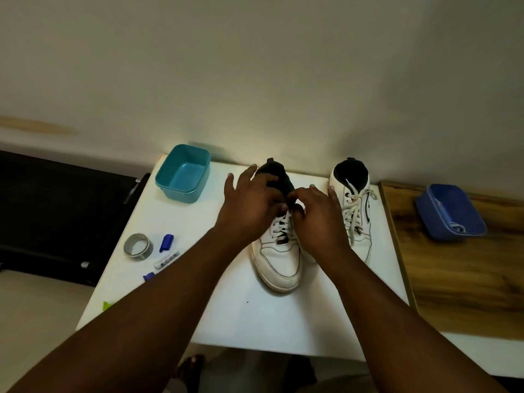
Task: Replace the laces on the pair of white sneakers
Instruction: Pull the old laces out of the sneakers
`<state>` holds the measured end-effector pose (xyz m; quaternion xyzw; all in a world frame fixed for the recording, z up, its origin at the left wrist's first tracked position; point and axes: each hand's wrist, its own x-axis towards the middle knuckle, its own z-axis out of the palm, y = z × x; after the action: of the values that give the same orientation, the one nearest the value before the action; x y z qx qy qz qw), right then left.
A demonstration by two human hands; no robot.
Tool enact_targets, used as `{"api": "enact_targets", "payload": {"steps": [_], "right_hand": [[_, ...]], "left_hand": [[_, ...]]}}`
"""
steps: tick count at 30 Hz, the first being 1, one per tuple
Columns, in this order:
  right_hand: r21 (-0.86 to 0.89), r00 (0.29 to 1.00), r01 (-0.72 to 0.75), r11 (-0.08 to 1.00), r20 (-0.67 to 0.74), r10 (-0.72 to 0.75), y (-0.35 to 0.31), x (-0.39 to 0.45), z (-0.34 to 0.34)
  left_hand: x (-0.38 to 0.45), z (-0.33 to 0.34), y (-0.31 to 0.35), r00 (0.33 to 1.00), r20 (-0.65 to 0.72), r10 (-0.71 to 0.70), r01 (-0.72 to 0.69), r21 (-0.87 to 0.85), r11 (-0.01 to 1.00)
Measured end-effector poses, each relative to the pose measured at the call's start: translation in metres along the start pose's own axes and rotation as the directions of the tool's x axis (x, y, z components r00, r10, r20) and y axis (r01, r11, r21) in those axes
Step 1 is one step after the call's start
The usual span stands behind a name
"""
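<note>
Head view, read from the left edge across: a teal tub [183, 173] sits empty at the far left corner of the white table [255, 316]. Nearer the person lie a roll of tape [138, 247], a blue cap [166, 242], a small clear tube [167, 259] and another blue bit at the table's edge. These small pieces lie loose and close to the left forearm; a sweep of that arm could likely roll them off the edge.

Next comes the left hand [251, 204], fingers curled over the dark tongue and collar of the left sneaker [279, 259], which stands toe toward the person near the table's middle. The right hand [314, 215] meets it from the other side, its fingertips pinching at the top of the lace [282, 226], though the exact grip is hidden between the two hands. Lower eyelets remain threaded, so the old lace looks barely started. A hard tug here might drag the whole shoe instead of freeing the lace, or snag the tip in an eyelet.

Just beside the right hand stands the right sneaker [355, 205], fully threaded, its lace ends loose. It stands close enough that the right wrist could knock it sideways.

Farthest right, on a wooden surface [467, 279] adjoining the table, a blue tub [450, 212] holds something pale, possibly laces. It lies well apart from the shoes, so reaching for it would mean leaning across the right sneaker.
</note>
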<state>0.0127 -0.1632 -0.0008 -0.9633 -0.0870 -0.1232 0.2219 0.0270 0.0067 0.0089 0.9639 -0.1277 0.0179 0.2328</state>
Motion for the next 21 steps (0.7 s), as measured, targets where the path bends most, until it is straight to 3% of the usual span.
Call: {"api": "enact_targets", "payload": {"steps": [2,3,4,5,6,8,10,12,16,17,19,21], "right_hand": [[0.012,1.0,-0.016,1.0,-0.002,0.016,0.0,0.001,-0.001],[0.017,1.0,-0.028,0.999,0.002,0.028,-0.001,0.001,-0.002],[0.023,0.999,-0.039,0.999,0.007,0.038,-0.002,0.002,-0.002],[0.03,0.999,-0.042,0.999,0.011,0.042,-0.003,0.002,-0.002],[0.037,0.999,-0.04,0.998,0.015,0.04,-0.004,0.002,-0.001],[0.05,0.999,-0.044,0.998,0.02,0.043,-0.004,0.0,-0.002],[0.055,0.999,-0.047,0.997,0.031,0.045,-0.005,0.0,-0.003],[0.036,0.998,-0.036,0.999,0.043,0.035,-0.006,0.001,-0.004],[0.003,0.999,-0.028,1.0,0.037,0.027,-0.004,-0.001,-0.004],[0.003,0.999,-0.033,0.999,0.032,0.033,-0.002,-0.001,-0.004],[0.011,0.999,-0.044,0.999,0.026,0.043,0.001,-0.001,-0.003],[0.008,0.999,-0.045,0.999,0.024,0.044,0.003,0.001,-0.001]], "left_hand": [[0.002,-0.01,-0.004,0.962,-0.226,-0.153,0.095,-0.251,0.963],[0.002,-0.018,-0.006,0.902,-0.315,-0.295,0.169,-0.371,0.913],[0.001,-0.024,-0.008,0.836,-0.364,-0.412,0.258,-0.401,0.879],[0.001,-0.03,-0.012,0.789,-0.397,-0.468,0.359,-0.32,0.877],[0.001,-0.032,-0.016,0.78,-0.408,-0.475,0.437,-0.189,0.879],[-0.004,-0.03,-0.02,0.848,-0.364,-0.386,0.415,0.001,0.91],[-0.007,-0.02,-0.012,0.95,-0.24,-0.199,0.214,0.038,0.976],[-0.008,-0.009,0.001,0.99,-0.139,-0.035,0.048,0.087,0.995],[-0.002,-0.004,0.008,0.997,0.003,-0.077,0.076,0.105,0.992],[-0.001,-0.005,0.007,0.996,-0.031,-0.083,0.086,0.099,0.991],[0.0,-0.017,0.007,0.967,-0.231,-0.105,0.111,0.015,0.994],[0.003,-0.034,0.004,0.863,-0.457,-0.214,0.193,-0.093,0.977]]}}
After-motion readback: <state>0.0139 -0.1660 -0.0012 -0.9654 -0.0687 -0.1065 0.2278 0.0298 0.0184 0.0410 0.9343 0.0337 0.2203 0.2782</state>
